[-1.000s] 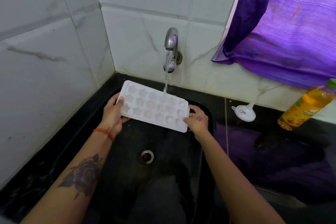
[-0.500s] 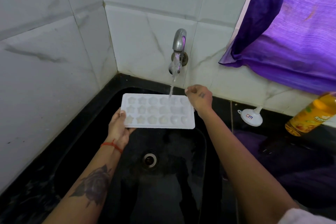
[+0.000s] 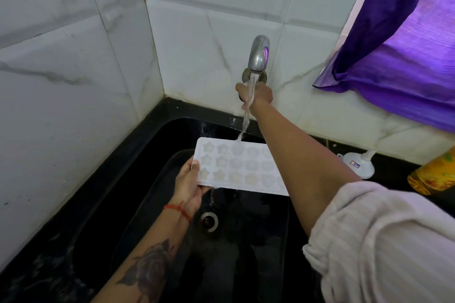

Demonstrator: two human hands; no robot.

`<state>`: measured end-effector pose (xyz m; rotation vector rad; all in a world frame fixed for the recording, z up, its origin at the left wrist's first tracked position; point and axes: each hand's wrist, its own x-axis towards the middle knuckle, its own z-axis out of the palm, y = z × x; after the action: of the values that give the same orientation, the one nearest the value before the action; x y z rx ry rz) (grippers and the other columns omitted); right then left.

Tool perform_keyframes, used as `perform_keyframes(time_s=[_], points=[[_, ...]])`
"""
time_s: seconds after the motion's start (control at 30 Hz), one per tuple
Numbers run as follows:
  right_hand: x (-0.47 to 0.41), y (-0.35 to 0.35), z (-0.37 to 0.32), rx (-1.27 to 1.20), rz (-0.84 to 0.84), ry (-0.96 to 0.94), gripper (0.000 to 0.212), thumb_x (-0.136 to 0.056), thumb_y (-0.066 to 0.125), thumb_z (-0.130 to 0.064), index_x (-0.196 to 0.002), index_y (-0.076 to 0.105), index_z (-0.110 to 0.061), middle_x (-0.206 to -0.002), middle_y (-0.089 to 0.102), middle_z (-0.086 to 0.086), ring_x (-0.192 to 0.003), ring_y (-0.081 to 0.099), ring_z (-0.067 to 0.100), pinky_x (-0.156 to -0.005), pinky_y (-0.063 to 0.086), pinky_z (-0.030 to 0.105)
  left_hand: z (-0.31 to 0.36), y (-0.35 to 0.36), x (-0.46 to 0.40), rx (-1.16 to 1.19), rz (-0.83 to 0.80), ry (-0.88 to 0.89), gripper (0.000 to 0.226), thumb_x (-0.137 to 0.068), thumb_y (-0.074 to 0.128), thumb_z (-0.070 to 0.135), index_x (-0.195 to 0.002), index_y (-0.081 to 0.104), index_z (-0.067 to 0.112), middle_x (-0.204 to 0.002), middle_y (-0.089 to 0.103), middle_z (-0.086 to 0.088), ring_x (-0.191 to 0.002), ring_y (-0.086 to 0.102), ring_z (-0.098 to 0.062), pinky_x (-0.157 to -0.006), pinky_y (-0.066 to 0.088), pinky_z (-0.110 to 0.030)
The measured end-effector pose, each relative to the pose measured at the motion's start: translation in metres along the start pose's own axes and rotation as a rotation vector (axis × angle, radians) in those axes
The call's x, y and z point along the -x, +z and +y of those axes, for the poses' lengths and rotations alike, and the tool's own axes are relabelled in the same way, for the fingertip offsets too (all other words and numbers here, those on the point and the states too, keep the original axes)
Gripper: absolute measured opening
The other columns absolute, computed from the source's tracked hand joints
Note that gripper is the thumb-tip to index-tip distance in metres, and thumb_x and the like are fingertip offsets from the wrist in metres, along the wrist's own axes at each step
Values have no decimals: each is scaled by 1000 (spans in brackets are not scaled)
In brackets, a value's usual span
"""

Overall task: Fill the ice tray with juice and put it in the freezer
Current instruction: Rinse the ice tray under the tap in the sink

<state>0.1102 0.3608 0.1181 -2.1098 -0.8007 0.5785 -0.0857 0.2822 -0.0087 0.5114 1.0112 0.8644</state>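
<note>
The left hand (image 3: 189, 186) grips the left short end of the ice tray (image 3: 236, 167), thumb on the top face at the rim and fingers curled beneath, holding it roughly level above the sink (image 3: 138, 194) just under the tap (image 3: 258, 56). The right hand (image 3: 256, 96) reaches past the tray to the wall fitting below the spout; its fingers appear curled around the tap's valve, though the grip itself is hidden behind the hand and the water stream (image 3: 247, 110). The stream falls onto the far long edge of the tray, and water runs off the near left corner toward the drain (image 3: 209, 221). The tray is a white plastic moulding with star-shaped cells: judged light, moderately stiff but liable to flex when held by one end, and slippery while wet. Once filled it should be supported at both short ends and kept level, since the shallow cells will spill at a slight tilt. The sink is black and sits in a black counter (image 3: 394, 172), set into the left rear corner of white marble-pattern wall tiles (image 3: 73, 56). On the counter's far edge, right of the sink, stand a white funnel (image 3: 359, 167) and, at the right border of the view, a juice bottle (image 3: 433, 174) with orange liquid. A purple curtain (image 3: 398, 51) hangs above them.
</note>
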Motion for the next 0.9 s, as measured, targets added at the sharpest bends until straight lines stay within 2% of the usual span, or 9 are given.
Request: perform_keyframes(time_s=[0.13, 0.27, 0.33, 0.43, 0.5, 0.57, 0.73, 0.8, 0.9], points=[[0, -5, 6, -506, -147, 149, 22, -83, 68, -17, -101, 64, -6, -69, 56, 4, -52, 52, 13, -64, 56, 29, 1, 1, 0, 13, 6, -8, 28, -99, 43, 20, -123, 54, 15, -106, 66, -7, -94, 65, -25, -60, 56, -39], [2, -15, 9, -666, -302, 157, 39, -89, 62, -18, -122, 55, 2, -68, 51, 6, -57, 52, 15, -73, 57, 37, 5, 2, 2, 35, 9, 0, 26, -98, 43, 19, -122, 54, 15, -105, 66, -7, -94, 64, -25, -63, 55, -42], [7, -24, 12, -500, -334, 125, 44, -87, 65, -33, -118, 57, -2, -77, 58, 7, -66, 59, 19, -80, 56, 37, 8, 2, 4, 31, 14, 7, 24, -98, 43, 20, -119, 56, 16, -105, 66, -7, -94, 64, -25, -63, 55, -43], [32, -39, 39, 57, -167, -7, 52, -80, 62, -56, -101, 58, -8, -102, 60, 9, -94, 58, 24, -78, 45, 34, 11, -2, 6, 44, 6, 12, 22, -98, 43, 20, -115, 57, 18, -106, 66, -7, -97, 64, -26, -64, 55, -44], [58, -49, 75, 236, -88, 12, 64, -80, 61, -58, -118, 55, -7, -121, 59, 12, -111, 55, 30, -85, 44, 37, 12, -3, 6, 57, 2, 13, 23, -98, 43, 19, -117, 57, 17, -107, 66, -7, -97, 64, -26, -65, 56, -44], [84, -59, 109, 209, -107, 126, 64, -81, 64, -49, -128, 49, -9, -129, 55, 13, -115, 54, 32, -92, 46, 41, 11, -3, 8, 84, 7, -2, 24, -99, 42, 19, -118, 56, 17, -106, 66, -7, -96, 64, -26, -65, 55, -45], [128, -83, 133, -37, -138, 76, 45, -83, 69, -22, -124, 52, -16, -116, 61, 6, -99, 60, 23, -81, 53, 37, -1, -7, 19, 61, -7, -80, 22, -99, 40, 22, -114, 56, 16, -107, 66, -9, -94, 64, -26, -70, 53, -43], [137, -93, 121, -30, -86, -6, 39, -81, 71, -22, -117, 58, -16, -104, 63, 1, -94, 62, 20, -78, 53, 34, -8, -8, 23, -4, 13, -119, 21, -99, 41, 18, -116, 52, 13, -106, 63, -11, -93, 62, -26, -76, 51, -46], [148, -103, 97, 147, -28, -144, 25, -79, 71, -27, -102, 66, -17, -90, 63, -2, -82, 60, 17, -63, 46, 26, -19, -7, 31, -220, 20, -179, 21, -96, 40, 5, -114, 53, 6, -90, 61, -11, -76, 59, -24, -67, 50, -41]])
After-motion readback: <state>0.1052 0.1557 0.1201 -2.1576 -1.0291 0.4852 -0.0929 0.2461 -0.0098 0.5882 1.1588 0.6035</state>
